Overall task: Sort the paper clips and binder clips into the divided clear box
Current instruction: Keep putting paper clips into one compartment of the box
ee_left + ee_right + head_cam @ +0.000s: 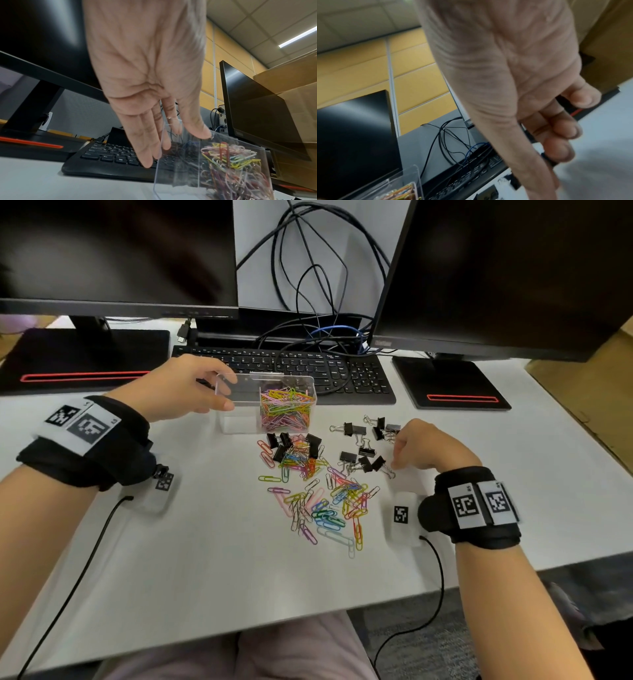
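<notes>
Head view: left hand (pixel 185 385) is gripping the left end of the divided clear box (pixel 239 422), thumb on the near wall, fingers over the far rim. Left wrist view is showing those fingers (pixel 147 148) lying fairly straight against the clear wall (pixel 180 169). Box compartment farther from that hand is holding a heap of coloured paper clips (pixel 286 409); compartment next to the hand is looking bare.

Right hand (pixel 424 445) is hovering low over the white desk (pixel 171 559), fingers curled down at a scatter of black binder clips (pixel 363 450) just to its left. Right wrist view, blurred: fingers (pixel 563 150) are curling with something dark under the fingertips; cannot tell whether it is being held.

More binder clips (pixel 291 445) are lying between the hands, on top of loose paper clips (pixel 325 505) spreading toward the person. Keyboard (pixel 308 368) is sitting beyond the box, two monitors beyond both hands.
</notes>
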